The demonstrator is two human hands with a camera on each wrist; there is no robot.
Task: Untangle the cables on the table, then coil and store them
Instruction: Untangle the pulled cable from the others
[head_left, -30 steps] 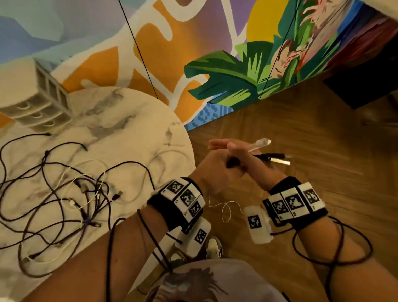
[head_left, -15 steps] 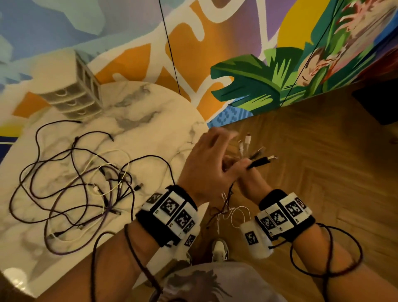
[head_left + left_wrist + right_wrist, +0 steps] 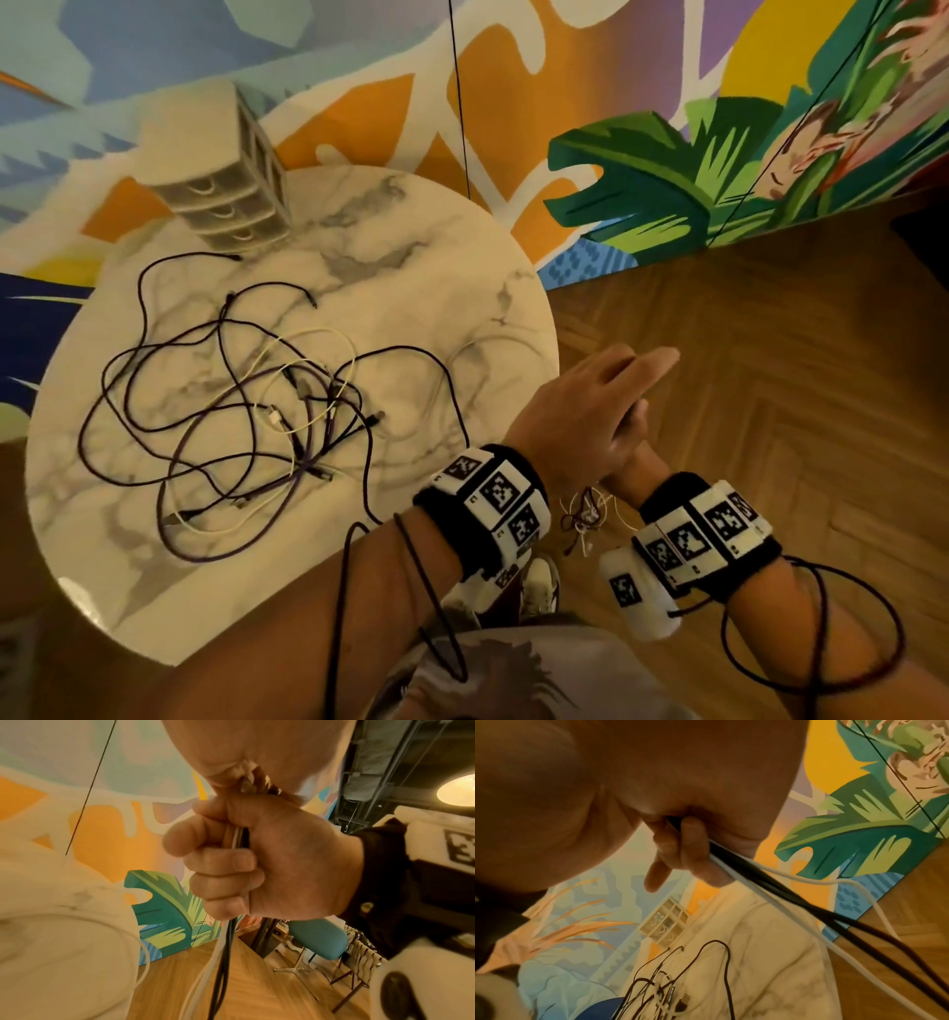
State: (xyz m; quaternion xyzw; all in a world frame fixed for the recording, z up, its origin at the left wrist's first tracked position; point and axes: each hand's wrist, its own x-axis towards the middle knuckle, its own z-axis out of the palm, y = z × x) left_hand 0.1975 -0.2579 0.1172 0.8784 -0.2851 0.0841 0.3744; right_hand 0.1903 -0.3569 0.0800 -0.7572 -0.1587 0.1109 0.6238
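The only printed marks in sight are black-and-white square code tags on the wristbands [image 3: 495,506], with tiny characters beside them too small to read; no brand or wording shows on any cable or on the drawer unit. The right hand [image 3: 259,860] is a closed fist around a bundle of black and white cables [image 3: 226,953], whose strands hang down out of the bottom of the fist toward the wooden floor [image 3: 770,360]. The left hand [image 3: 580,416] lies over the top of that fist, its fingers stretched forward in the head view; the wrist views show the bundle's upper ends pinched in the fold between its thumb and palm. Both hands hang off the table, just past the right rim of the round marble table [image 3: 544,329], over bare floor that runs on to the right and ahead of them as far as the painted wall [image 3: 667,169]. To the left of the hands, the rest of the tangled cables [image 3: 246,411] lie on the middle of the tabletop, one dark loop reaching close to the near rim beside the left wrist. Beyond the tangle, at the far edge of the table against the wall, stands a small drawer unit [image 3: 231,205].
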